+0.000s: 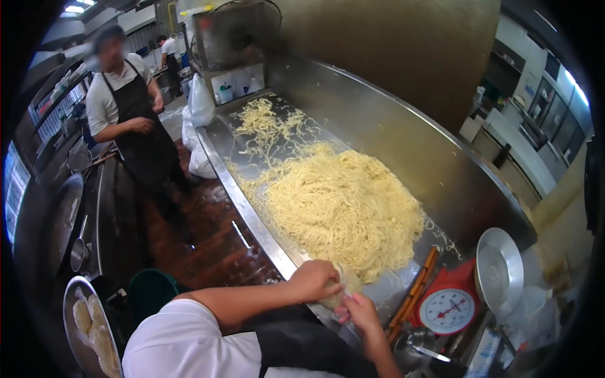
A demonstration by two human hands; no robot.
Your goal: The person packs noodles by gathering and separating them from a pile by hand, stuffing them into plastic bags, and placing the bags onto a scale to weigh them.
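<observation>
A big heap of yellow noodles [346, 208] covers much of the steel worktable [277, 255]. At its near edge, a clear plastic bag of noodles [348, 281] is between my two hands. My left hand [315, 281] is closed on the bag from the left, fingers bent over it. Lower and to the right, my right hand [360, 312] pinches at the bag. Something pink shows by its fingertips, too small to name. My hands partly cover the bag.
Right of the noodles are wooden sticks [413, 295], a red dial scale [447, 309] and its round metal pan [500, 271]. A metal bowl of bagged noodles [94, 327] stands at lower left, near a green bin [153, 288]. A person in a dark apron [142, 126] stands beyond the table.
</observation>
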